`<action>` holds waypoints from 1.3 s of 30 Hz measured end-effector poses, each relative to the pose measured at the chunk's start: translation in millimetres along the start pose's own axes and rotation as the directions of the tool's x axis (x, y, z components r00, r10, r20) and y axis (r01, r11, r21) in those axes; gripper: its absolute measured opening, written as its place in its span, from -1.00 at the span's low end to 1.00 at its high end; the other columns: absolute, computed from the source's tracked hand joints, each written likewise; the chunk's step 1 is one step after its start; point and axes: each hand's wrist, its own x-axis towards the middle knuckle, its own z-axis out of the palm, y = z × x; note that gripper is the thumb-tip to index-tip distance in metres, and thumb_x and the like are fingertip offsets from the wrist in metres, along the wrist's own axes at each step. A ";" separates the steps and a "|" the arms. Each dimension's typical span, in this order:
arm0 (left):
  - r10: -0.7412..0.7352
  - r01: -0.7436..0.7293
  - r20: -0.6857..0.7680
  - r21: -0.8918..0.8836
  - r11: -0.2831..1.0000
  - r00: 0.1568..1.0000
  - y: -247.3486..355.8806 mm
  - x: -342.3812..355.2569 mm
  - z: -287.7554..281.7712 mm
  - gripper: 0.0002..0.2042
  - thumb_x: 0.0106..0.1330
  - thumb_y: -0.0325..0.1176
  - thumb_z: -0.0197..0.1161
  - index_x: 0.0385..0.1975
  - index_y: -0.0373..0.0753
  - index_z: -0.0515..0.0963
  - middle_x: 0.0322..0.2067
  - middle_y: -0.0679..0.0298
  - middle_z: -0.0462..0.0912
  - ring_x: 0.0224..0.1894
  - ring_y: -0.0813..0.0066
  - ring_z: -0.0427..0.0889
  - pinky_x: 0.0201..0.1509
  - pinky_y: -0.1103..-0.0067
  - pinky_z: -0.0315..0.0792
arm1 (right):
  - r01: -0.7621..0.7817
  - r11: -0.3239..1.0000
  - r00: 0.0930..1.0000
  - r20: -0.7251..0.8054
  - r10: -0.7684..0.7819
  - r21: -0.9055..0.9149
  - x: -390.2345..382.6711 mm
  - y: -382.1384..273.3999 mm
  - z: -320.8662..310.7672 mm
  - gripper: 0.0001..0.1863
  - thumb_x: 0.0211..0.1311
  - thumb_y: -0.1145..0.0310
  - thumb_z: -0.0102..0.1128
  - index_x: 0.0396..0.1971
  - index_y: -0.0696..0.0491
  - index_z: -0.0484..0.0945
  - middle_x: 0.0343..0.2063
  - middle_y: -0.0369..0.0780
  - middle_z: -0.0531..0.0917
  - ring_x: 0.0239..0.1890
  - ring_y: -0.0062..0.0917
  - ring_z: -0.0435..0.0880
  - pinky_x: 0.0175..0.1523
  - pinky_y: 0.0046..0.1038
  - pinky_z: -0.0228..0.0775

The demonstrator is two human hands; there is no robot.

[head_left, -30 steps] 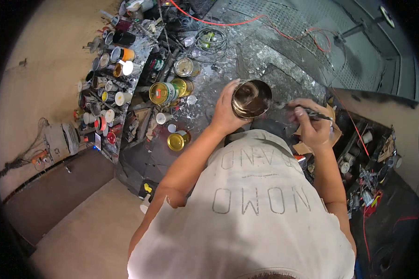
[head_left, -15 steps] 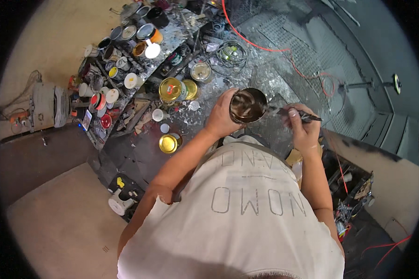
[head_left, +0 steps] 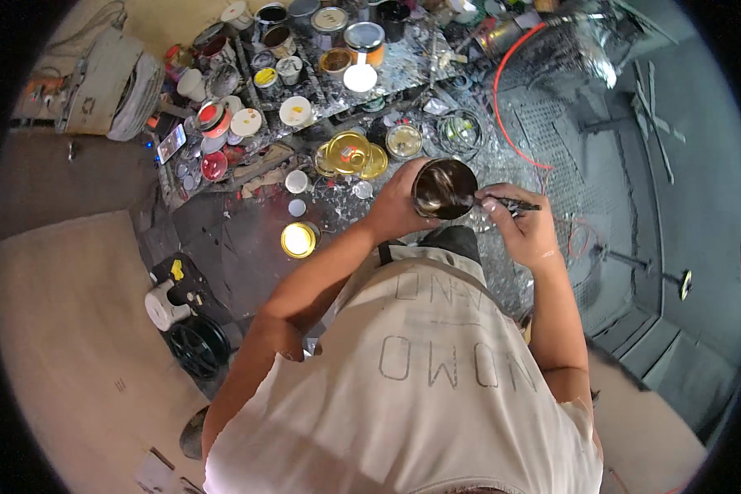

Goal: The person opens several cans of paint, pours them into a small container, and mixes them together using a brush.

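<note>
Can (head_left: pixel 445 188) is grasped by the left hand (head_left: pixel 393 200) above the floor (head_left: pixel 243 255); dark tool (head_left: pixel 522 205) is pinched by the right hand (head_left: pixel 521 229), tip at can's rim. Stirring is judged in hand; a steady can is called for next.

Loose pale beige shirt (head_left: pixel 370 420) with short, uneven-edged sleeves (head_left: pixel 255 420) and large, dark-outlined lettering (head_left: pixel 443 362) across it
</note>
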 end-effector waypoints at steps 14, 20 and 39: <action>-0.289 0.302 -0.404 -0.033 0.953 0.868 -52.3 129.1 30.2 -0.11 -0.27 -0.35 0.70 0.19 -0.30 0.39 0.10 0.04 0.54 0.19 0.11 0.55 0.29 0.34 0.41 | -0.018 0.999 0.988 0.155 0.022 -0.026 204.7 117.7 -63.7 -0.78 0.37 0.35 0.29 -0.21 0.24 0.70 -0.36 -0.12 0.77 -0.40 -0.51 0.70 -0.24 -0.43 0.52; -0.233 0.333 -0.625 0.045 0.942 0.745 -123.3 212.1 49.3 -0.11 -0.25 -0.41 0.66 0.20 -0.34 0.33 0.07 0.05 0.53 0.16 0.12 0.54 0.31 0.34 0.39 | -0.222 0.973 0.906 0.356 0.228 -0.059 254.1 217.7 -117.5 -0.28 0.18 0.22 0.49 0.25 0.25 0.40 -0.33 -0.08 0.76 -0.31 -0.45 0.72 -0.16 -0.44 0.54; -0.437 0.558 -0.862 -0.237 0.795 0.258 -299.4 327.4 106.1 0.02 -0.19 -0.47 0.61 0.36 -0.35 0.12 0.20 -0.04 0.40 0.26 0.07 0.43 0.39 0.36 0.31 | -0.586 0.556 0.459 0.324 0.827 -0.589 88.8 438.1 -273.5 -0.30 0.27 0.02 0.37 0.26 0.17 0.46 -0.37 -0.16 0.76 -0.36 -0.46 0.72 -0.20 -0.40 0.53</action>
